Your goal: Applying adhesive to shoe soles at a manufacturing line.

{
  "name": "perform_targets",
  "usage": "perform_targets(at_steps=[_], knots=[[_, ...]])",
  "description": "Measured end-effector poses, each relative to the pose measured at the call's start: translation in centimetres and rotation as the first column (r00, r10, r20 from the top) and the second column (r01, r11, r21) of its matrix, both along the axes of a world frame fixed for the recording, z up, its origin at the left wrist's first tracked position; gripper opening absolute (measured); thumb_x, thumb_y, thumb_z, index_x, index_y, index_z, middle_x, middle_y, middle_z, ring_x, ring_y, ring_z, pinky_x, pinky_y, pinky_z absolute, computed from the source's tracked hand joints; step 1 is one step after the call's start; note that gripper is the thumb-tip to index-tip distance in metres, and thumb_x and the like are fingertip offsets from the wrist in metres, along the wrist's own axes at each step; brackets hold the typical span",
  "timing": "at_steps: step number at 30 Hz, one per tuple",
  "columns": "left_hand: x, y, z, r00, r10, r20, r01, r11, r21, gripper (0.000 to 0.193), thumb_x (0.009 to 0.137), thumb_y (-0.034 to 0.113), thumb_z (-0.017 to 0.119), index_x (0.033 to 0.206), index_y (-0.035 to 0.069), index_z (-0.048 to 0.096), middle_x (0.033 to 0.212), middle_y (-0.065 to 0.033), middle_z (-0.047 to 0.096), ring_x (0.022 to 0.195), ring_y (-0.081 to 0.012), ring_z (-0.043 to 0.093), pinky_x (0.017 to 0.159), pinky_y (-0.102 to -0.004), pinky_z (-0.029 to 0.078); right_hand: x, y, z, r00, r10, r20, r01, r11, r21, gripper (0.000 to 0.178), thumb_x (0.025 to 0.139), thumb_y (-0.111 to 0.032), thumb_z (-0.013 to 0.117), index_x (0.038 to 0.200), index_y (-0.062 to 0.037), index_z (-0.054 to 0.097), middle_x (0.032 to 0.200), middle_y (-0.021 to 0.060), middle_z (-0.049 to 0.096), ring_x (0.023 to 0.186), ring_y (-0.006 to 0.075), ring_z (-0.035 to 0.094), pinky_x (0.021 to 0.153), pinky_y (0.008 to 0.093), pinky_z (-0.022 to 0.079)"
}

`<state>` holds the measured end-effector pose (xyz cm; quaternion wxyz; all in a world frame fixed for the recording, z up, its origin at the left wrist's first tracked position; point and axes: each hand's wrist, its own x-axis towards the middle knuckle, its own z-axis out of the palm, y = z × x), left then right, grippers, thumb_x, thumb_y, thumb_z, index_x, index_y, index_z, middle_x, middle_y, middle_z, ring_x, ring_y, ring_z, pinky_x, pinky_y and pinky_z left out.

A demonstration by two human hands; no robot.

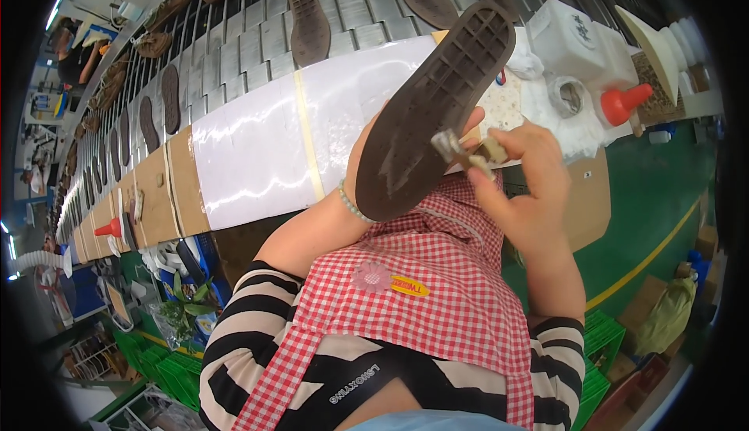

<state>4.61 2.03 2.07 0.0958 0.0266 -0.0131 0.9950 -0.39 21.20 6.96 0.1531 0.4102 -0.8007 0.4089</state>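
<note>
A workshop bends around the rim, its slatted metal conveyor [222,56] running from the left edge across the top, with more dark soles [310,25] lying on it. At left a red nozzle [108,229] sits near the lower edge of a cardboard strip [183,185]. The white sheet [242,158] begins beside it and fills the middle, giving a broad, flat stretch left of the hands, crossed by a yellowish tape [308,134]. At upper right a jug [566,41] and a red cap [626,104] crowd the sheet's far end; beyond the edge, green floor [663,173] drops away.

Pale lettering marks the dark neckline of the striped shirt [261,294], bottom centre; the checked apron [421,310] carries a yellow patch [409,285] with red lettering; the jug bears a dark mark.

The sole [417,115] is held aloft and tilted at centre, waffle-ribbed end toward upper right. The left hand [360,148] is mostly hidden behind it, wrapped around it, fingertips showing past its right edge. The right hand [530,185], right of the sole, pinches a small pale tool [450,148] between thumb and fingers; its tip, blurred, overlaps the sole's right edge, contact unclear.
</note>
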Motion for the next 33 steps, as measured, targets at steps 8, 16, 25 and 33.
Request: perform_targets(at_steps=[8,16,25,33], knots=[[0.2,1.1,0.0,0.98,0.144,-0.135,-0.196,0.799,-0.569,0.054,0.094,-0.001,0.065,0.142,-0.003,0.041,0.138,-0.0175,0.055,0.128,-0.0281,0.057,0.104,-0.0368,0.052,-0.6,0.3,0.2,0.998,-0.038,0.042,0.039,0.999,-0.017,0.042,0.067,-0.007,0.083,0.107,-0.0041,0.067,0.087,0.0067,0.064,0.088,0.0267,0.061,0.082,0.0383,0.048],[0.1,1.2,-0.5,0.984,0.169,-0.055,-0.164,0.739,-0.653,0.047,0.094,0.013,0.069,0.137,0.001,0.052,0.123,-0.0121,0.065,0.111,-0.0226,0.065,0.095,-0.0329,0.053,-2.0,0.7,1.1,0.992,-0.125,0.016,0.126,0.989,-0.072,0.041,0.069,-0.006,0.081,0.107,-0.0027,0.067,0.089,0.0076,0.065,0.087,0.0254,0.062,0.081,0.0373,0.048],[0.6,0.7,-1.8,0.993,0.11,-0.05,-0.118,0.786,-0.607,0.044,0.102,0.017,0.053,0.143,0.0,0.047,0.132,-0.0177,0.06,0.112,-0.0318,0.065,0.099,-0.0404,0.053,0.0,-1.5,2.1,0.974,0.186,-0.131,-0.177,0.981,0.076,0.044,0.068,-0.009,0.084,0.109,-0.0053,0.07,0.094,0.0066,0.067,0.097,0.0274,0.063,0.091,0.0439,0.048],[0.0,-0.4,-2.5,0.998,-0.061,-0.035,0.062,0.997,0.05,0.069,0.105,0.053,0.037,0.147,-0.002,0.042,0.14,-0.022,0.056,0.125,-0.0364,0.058,0.107,-0.0455,0.049,-1.4,-1.6,2.3,0.99,0.059,-0.128,-0.061,0.998,-0.013,0.048,0.067,-0.005,0.081,0.113,-0.0032,0.069,0.099,0.0105,0.066,0.1,0.0325,0.061,0.094,0.0449,0.047]])
